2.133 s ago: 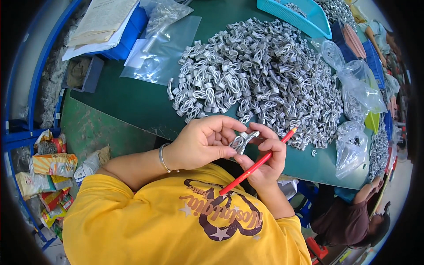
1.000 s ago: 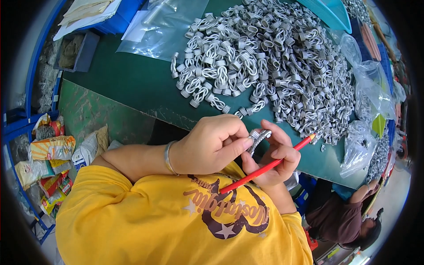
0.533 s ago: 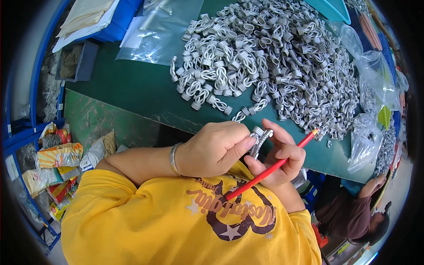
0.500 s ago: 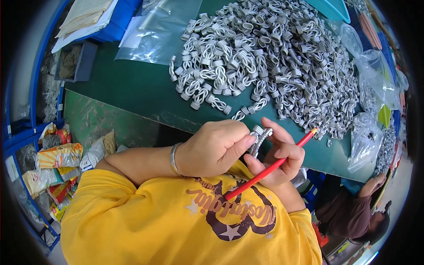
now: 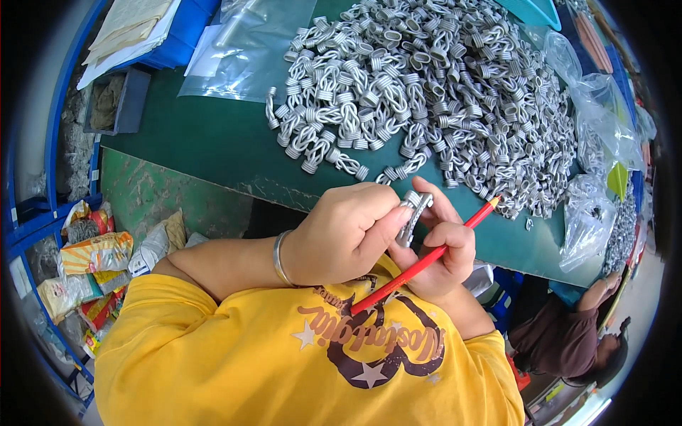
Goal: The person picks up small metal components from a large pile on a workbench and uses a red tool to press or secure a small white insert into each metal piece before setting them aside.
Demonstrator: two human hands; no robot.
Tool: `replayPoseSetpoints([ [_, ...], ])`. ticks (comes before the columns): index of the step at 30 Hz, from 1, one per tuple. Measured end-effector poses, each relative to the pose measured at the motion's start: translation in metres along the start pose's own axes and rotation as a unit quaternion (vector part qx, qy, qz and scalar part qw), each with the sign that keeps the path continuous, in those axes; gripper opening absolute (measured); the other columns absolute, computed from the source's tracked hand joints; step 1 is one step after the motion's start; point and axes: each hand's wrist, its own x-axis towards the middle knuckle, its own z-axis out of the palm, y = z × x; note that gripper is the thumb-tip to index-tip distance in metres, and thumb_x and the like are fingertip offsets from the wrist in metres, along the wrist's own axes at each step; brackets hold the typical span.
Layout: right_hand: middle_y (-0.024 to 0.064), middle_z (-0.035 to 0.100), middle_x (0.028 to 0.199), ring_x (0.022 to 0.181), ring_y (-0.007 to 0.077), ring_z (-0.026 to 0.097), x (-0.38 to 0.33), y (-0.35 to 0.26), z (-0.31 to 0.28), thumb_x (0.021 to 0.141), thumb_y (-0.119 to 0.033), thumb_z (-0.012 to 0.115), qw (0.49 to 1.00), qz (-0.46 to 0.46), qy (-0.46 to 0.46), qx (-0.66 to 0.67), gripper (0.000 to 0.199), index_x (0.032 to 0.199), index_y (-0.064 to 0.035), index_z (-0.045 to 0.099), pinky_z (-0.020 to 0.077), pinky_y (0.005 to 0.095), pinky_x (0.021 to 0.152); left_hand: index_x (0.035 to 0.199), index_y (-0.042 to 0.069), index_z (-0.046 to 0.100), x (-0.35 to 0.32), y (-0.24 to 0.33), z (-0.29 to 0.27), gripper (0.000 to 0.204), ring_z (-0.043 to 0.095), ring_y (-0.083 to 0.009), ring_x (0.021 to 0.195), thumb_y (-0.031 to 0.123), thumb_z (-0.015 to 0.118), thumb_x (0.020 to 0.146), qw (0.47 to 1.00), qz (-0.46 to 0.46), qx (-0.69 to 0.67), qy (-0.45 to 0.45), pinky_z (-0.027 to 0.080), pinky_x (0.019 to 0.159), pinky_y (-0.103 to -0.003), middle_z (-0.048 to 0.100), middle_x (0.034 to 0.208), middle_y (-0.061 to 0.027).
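Left hand (image 5: 348, 231) and right hand (image 5: 437, 245) both pinch one grey metal clip (image 5: 412, 215), held just over the near edge of the green tabletop (image 5: 206, 153). Clip: dull silver, looped wire shape with ribbed coil ends, same as the big pile of clips (image 5: 440, 92) further back. Right hand also grips a red pencil (image 5: 426, 259), tip up-right. Clear plastic bags (image 5: 593, 213) right of pile.
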Motion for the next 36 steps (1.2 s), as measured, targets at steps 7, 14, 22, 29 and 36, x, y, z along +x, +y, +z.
replayPoseSetpoints([
  [7,0.0293,0.059,0.105,0.088,0.0325,0.064,0.005,0.002,-0.009,0.058,-0.023,0.085,0.999,0.027,0.006,0.035,0.052,0.079,-0.0058,0.041,0.0503,0.0343,0.076,0.072,0.0,0.052,0.003,-0.005,-0.005,0.014,0.049,-0.0275,0.054,0.003,0.053,0.085,0.998,0.011,0.03,-0.052,0.038,0.048,-0.033,0.048,0.062,-0.0121],
  [14,0.0281,0.061,0.101,0.085,0.0356,0.065,0.011,-0.004,-0.014,0.059,-0.023,0.084,0.995,-0.048,-0.056,-0.073,0.05,0.077,-0.0059,0.04,0.0518,0.0353,0.071,0.07,0.0,0.048,0.001,-0.005,-0.002,0.016,0.046,-0.0296,0.053,0.003,0.054,0.084,0.999,0.031,0.035,-0.021,0.037,0.048,-0.035,0.043,0.06,-0.0123],
  [22,0.0285,0.061,0.099,0.076,0.0328,0.065,0.018,-0.012,-0.012,0.059,-0.017,0.085,0.988,-0.082,-0.051,-0.12,0.049,0.076,-0.0055,0.04,0.0525,0.0334,0.064,0.067,0.001,0.046,0.0,-0.006,-0.001,0.02,0.045,-0.0307,0.053,0.004,0.056,0.084,0.999,0.024,0.042,-0.006,0.037,0.047,-0.037,0.042,0.06,-0.0122],
  [29,0.0321,0.052,0.115,0.083,0.0175,0.062,0.005,-0.007,-0.008,0.068,0.002,0.075,0.98,0.126,-0.023,0.155,0.04,0.087,-0.0031,0.04,0.0528,0.027,0.068,0.067,0.001,0.048,0.003,0.0,-0.004,0.02,0.047,-0.0287,0.052,0.005,0.056,0.085,0.997,0.025,0.067,-0.005,0.037,0.047,-0.035,0.044,0.059,-0.0117],
  [36,0.0301,0.051,0.118,0.088,0.0214,0.061,0.009,-0.004,-0.017,0.066,-0.003,0.079,0.981,0.08,-0.066,0.166,0.044,0.087,-0.0057,0.041,0.0505,0.0299,0.075,0.071,0.001,0.051,-0.003,0.007,-0.009,0.03,0.051,-0.0108,0.047,0.02,0.046,0.094,0.979,-0.144,-0.135,-0.058,0.038,0.045,-0.024,0.05,0.057,-0.0041],
])
